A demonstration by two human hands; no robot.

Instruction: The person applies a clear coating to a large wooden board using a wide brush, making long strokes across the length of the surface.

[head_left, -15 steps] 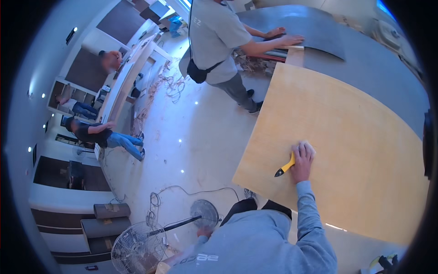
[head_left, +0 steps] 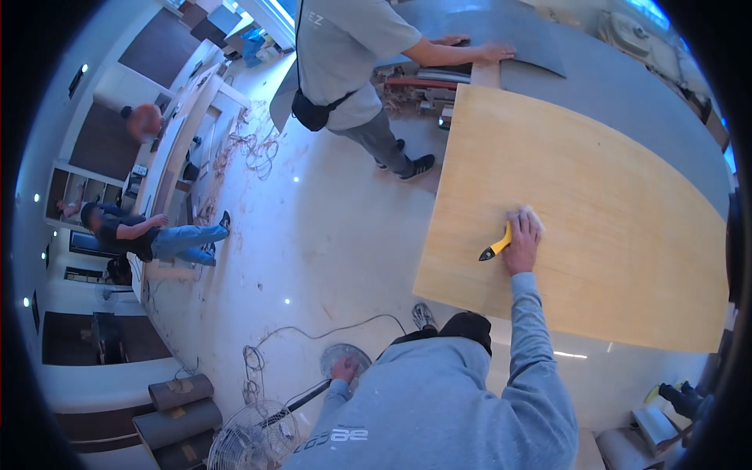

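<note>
My right hand (head_left: 523, 244) is closed on a tool with a curved yellow handle and black tip (head_left: 495, 244). The black tip points left; a pale part shows by my fingers, its kind unclear. The hand rests on a large yellowish wooden panel (head_left: 580, 204), near its left side. Out to my left, my left hand (head_left: 343, 369) hangs in the air with loosely spread fingers and nothing seen in it. Behind it in the picture lies the round base (head_left: 354, 356) of a standing fan (head_left: 254, 439).
A co-worker in a grey shirt (head_left: 352, 59) stands at the far side, both hands on a dark grey sheet (head_left: 525, 35). Another person (head_left: 141, 231) is at the left by a long counter (head_left: 176, 141). A cable (head_left: 313, 335) crosses the floor; rolled grey material (head_left: 180, 392) lies lower left.
My right hand, still holding the yellow tool, has moved slightly farther up in view. My left hand has risen a little. The whole view has shifted, and the person at the left has stepped.
</note>
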